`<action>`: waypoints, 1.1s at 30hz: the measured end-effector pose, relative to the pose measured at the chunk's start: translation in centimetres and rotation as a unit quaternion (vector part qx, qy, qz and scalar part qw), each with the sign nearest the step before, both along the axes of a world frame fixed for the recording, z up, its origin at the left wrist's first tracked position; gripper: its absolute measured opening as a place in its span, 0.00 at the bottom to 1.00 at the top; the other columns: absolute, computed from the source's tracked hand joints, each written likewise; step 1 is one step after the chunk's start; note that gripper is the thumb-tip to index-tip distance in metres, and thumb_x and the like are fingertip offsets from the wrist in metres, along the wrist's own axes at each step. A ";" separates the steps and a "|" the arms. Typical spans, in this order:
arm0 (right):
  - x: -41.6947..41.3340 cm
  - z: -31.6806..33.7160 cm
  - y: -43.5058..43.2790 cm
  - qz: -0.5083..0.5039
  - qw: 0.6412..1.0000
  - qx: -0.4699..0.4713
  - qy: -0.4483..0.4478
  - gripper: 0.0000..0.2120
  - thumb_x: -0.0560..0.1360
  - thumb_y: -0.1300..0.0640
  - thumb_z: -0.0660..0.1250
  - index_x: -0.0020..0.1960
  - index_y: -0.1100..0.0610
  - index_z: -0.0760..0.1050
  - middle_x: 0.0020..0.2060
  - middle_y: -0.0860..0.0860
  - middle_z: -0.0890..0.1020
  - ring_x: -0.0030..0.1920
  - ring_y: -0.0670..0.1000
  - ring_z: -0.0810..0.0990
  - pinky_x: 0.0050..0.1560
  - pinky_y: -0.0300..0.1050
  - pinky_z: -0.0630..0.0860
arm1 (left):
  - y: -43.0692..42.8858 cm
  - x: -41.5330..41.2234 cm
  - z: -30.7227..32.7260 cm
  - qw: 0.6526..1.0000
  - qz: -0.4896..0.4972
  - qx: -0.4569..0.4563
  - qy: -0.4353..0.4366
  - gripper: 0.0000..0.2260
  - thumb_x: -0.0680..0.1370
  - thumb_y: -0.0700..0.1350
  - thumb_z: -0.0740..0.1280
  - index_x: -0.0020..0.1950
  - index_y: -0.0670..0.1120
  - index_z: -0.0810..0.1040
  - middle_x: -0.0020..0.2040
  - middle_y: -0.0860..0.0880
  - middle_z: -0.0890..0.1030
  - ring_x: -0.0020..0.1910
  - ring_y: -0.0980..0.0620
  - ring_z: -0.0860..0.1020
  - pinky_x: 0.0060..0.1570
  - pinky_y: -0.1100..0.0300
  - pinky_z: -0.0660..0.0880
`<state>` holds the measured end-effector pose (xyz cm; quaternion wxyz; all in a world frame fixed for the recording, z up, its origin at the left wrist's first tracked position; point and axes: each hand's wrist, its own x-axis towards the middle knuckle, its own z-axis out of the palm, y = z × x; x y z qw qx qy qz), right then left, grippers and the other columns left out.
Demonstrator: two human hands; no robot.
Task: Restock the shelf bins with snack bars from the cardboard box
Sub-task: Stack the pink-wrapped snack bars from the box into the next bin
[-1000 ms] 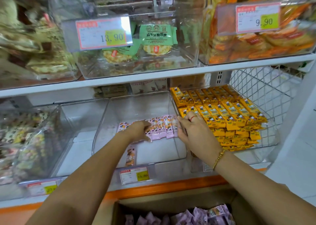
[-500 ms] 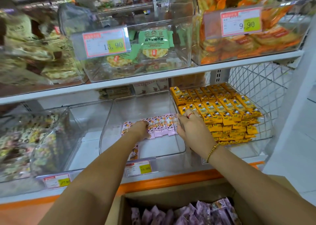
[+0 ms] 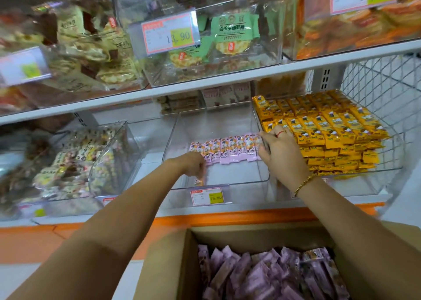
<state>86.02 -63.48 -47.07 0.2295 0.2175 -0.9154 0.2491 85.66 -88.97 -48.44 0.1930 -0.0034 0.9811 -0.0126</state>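
A row of pink snack bars (image 3: 227,149) stands across the middle of a clear shelf bin (image 3: 227,182). My right hand (image 3: 281,156) is at the row's right end by the bin wall. Its thumb and bent fingers pinch the last bars. My left hand (image 3: 192,163) hovers in front of the row's left end. Its fingers curl down onto a lone snack bar (image 3: 199,181) standing near the bin's front wall. An open cardboard box (image 3: 168,265) below me holds several purple-pink bars (image 3: 262,274).
A wire basket of yellow bars (image 3: 330,129) sits right of the bin, and a clear bin of mixed snacks (image 3: 75,163) sits to the left. An upper shelf (image 3: 205,83) with full bins overhangs. A price tag (image 3: 206,196) hangs on the bin's front.
My left hand has pulled back from the row toward me and dropped onto the lone bar. My right hand stays at the row's right end. The view has tilted down, showing more of the box.
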 end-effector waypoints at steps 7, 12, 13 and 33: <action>0.0 -0.1 0.1 0.008 1.000 -0.005 0.002 0.17 0.78 0.59 0.61 0.64 0.63 0.75 0.49 0.59 0.74 0.53 0.57 0.69 0.50 0.47 0.69 | -0.4 0.0 0.4 0.992 -0.018 -0.120 -0.036 0.14 0.75 0.43 0.70 0.59 0.41 0.80 0.57 0.42 0.81 0.55 0.44 0.78 0.50 0.56 0.73; -0.2 -0.2 0.1 0.020 1.000 -0.023 0.001 0.17 0.77 0.58 0.64 0.63 0.65 0.76 0.49 0.60 0.74 0.55 0.59 0.69 0.56 0.52 0.71 | -0.3 0.4 0.9 0.994 0.017 -0.112 -0.010 0.10 0.74 0.40 0.69 0.54 0.40 0.81 0.53 0.41 0.82 0.51 0.43 0.79 0.46 0.56 0.75; 0.1 -0.3 0.1 0.020 0.999 -0.037 0.011 0.17 0.76 0.57 0.65 0.62 0.64 0.76 0.49 0.60 0.74 0.55 0.59 0.69 0.57 0.54 0.71 | -0.1 0.8 1.2 0.994 0.024 -0.104 0.015 0.09 0.74 0.41 0.68 0.52 0.39 0.81 0.51 0.40 0.82 0.48 0.43 0.79 0.46 0.55 0.75; 10.6 -26.1 3.9 0.196 0.873 0.156 -0.419 0.35 0.72 0.53 0.71 0.74 0.58 0.60 0.62 0.58 0.72 0.61 0.61 0.72 0.59 0.53 0.69 | 6.2 17.7 -14.9 0.968 0.108 0.129 -0.187 0.06 0.76 0.43 0.65 0.50 0.44 0.79 0.57 0.41 0.79 0.57 0.42 0.77 0.50 0.59 0.71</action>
